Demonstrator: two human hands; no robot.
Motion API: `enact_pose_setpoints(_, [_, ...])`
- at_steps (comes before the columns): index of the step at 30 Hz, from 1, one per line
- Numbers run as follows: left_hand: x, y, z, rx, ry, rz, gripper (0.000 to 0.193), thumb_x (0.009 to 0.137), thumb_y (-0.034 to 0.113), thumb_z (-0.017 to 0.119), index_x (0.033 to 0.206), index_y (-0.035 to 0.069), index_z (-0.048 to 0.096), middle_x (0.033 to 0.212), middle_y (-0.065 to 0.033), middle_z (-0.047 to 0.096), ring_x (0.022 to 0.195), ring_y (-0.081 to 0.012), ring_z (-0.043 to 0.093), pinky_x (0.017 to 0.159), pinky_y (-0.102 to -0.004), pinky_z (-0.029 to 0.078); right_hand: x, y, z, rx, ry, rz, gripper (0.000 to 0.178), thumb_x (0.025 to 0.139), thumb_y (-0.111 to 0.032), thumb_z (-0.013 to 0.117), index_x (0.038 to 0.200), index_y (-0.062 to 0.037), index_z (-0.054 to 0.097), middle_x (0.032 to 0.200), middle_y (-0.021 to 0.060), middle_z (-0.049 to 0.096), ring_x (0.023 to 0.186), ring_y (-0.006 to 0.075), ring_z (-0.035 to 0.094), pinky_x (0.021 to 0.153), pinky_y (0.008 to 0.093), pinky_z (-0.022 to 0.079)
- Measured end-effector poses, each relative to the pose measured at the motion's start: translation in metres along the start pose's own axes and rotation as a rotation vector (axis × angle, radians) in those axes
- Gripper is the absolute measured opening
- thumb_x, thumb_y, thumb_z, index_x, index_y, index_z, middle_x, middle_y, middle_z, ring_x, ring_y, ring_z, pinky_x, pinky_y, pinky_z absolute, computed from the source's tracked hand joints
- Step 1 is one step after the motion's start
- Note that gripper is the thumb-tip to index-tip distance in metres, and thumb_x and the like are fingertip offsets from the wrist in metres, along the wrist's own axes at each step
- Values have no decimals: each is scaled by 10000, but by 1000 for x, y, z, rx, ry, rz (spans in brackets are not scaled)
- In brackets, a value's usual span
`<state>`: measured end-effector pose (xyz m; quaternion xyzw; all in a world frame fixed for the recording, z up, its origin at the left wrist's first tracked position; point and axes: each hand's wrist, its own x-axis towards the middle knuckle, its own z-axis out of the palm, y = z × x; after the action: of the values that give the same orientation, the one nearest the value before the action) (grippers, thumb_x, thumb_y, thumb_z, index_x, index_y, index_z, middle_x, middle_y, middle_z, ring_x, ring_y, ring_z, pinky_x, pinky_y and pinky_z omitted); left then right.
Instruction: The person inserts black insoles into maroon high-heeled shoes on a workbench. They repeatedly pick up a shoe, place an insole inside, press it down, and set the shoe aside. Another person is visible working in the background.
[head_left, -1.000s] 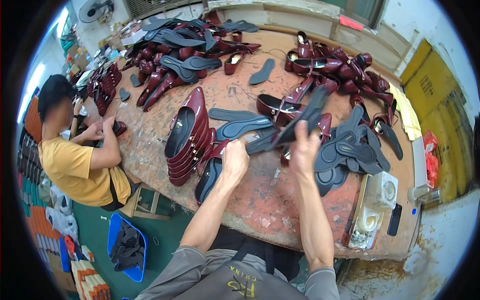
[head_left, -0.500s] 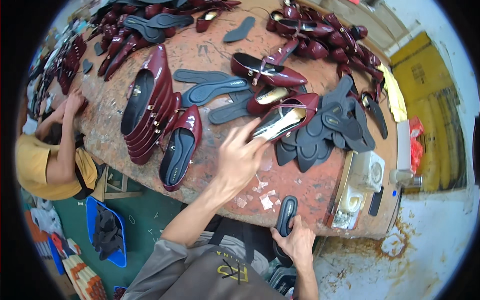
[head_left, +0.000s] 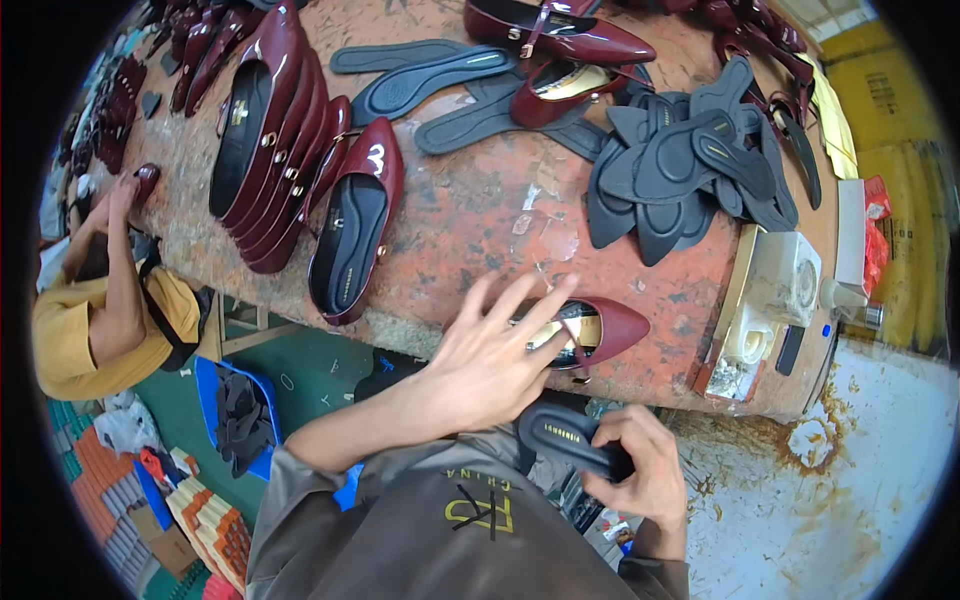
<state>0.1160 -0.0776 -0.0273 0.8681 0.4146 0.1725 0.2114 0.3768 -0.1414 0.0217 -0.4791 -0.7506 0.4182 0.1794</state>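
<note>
A burgundy patent pointed shoe (head_left: pixel 622 332) lies near the table's front edge, toe to the right, its pale inside showing. My left hand (head_left: pixel 478 362) reaches over its heel end with fingers spread; they hide the shoe's back, and one fingertip is close to the strap. Off the table edge, in front of my body, my right hand (head_left: pixel 648 468) grips a dark padded insole (head_left: pixel 556 436) between thumb and fingers. Beyond my left hand stands a single burgundy shoe (head_left: pixel 352 225) with a dark insole inside, beside a nested row of similar shoes (head_left: pixel 270 150).
Loose dark insoles (head_left: pixel 670 165) are heaped at the right, with more insoles (head_left: pixel 430 85) further back. Other shoes (head_left: pixel 570 40) lie at the far side. A box-like white container (head_left: pixel 785 270) stands at the right edge. At the left a person (head_left: pixel 115 320) in yellow works; a blue bin (head_left: pixel 268 400) is below.
My left hand has brought the shoe from the insole heap nearer the table's front edge, and its fingers have spread. My right hand has moved slightly right and turned the insole sideways.
</note>
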Motion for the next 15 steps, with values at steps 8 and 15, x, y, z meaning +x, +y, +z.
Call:
enact_pose_setpoints(8, [-37,-28,-15,-288,484,-471,364,919,132,807,1249,-13,758,1326,-266,713,1125,-426,744,962,-462,599,73,16,10,-313,92,-172,305,738,-104,909,1018,-71,795,1211,56,747,1073,274,667,935,438,484])
enact_pose_setpoints(15, [-67,18,11,-138,297,-547,610,893,132,862,1399,-110,621,1404,-332,660,1239,-477,698,1032,-487,584,105,17,38,-294,-39,-266,254,776,-116,869,1020,-69,818,1269,20,737,1092,227,644,949,419,484])
